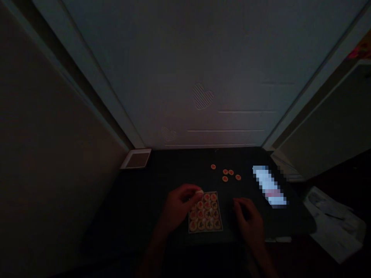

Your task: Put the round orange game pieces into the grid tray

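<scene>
My left hand pinches a round pale game piece above the upper left corner of a square box. Rows of round pieces with red or black characters fill the box, and my fingers hide part of its top left. To the right of the box, my right hand is held low over the dark table, thumb and fingers curled close together; whether anything is between the fingertips is too dark to tell. Several loose red-marked pieces lie on the table beyond the box.
A bright, pixelated phone-like object lies at the table's right. An open shallow lid or tray sits at the back left. Behind the dark table stands a white panel with hearts. Papers lie at the lower right.
</scene>
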A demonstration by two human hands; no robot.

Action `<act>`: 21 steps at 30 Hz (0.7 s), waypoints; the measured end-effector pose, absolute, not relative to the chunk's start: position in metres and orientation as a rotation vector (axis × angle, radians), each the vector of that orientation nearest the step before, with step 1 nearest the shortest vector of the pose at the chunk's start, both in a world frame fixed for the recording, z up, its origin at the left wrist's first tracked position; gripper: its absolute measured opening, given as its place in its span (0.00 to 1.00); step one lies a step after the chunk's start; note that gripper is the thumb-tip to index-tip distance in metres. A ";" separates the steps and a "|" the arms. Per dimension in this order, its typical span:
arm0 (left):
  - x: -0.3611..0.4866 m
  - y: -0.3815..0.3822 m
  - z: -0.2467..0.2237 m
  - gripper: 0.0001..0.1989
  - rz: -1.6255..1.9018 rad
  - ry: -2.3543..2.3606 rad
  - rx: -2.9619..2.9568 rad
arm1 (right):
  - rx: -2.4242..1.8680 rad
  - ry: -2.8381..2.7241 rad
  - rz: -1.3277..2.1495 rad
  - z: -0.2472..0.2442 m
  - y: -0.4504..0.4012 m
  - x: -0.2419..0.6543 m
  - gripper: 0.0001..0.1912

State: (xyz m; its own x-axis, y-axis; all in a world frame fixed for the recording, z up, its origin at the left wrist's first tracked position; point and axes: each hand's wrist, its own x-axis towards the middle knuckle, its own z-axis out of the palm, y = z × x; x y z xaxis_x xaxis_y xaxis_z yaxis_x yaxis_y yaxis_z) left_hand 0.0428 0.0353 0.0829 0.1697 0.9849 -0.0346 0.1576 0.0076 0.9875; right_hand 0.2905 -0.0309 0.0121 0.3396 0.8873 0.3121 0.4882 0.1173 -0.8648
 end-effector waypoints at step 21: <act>0.060 -0.020 0.063 0.10 1.022 1.134 1.174 | -1.202 -1.623 0.710 0.063 -0.045 0.225 0.11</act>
State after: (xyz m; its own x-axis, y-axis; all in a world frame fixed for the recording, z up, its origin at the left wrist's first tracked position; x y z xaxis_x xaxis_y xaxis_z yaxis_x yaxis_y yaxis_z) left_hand 0.0604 -0.0203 0.0630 0.1538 0.9813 -0.1161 -0.0137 0.1196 0.9927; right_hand 0.2252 -0.0445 0.0633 -0.0541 0.9347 0.3514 0.3757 0.3451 -0.8601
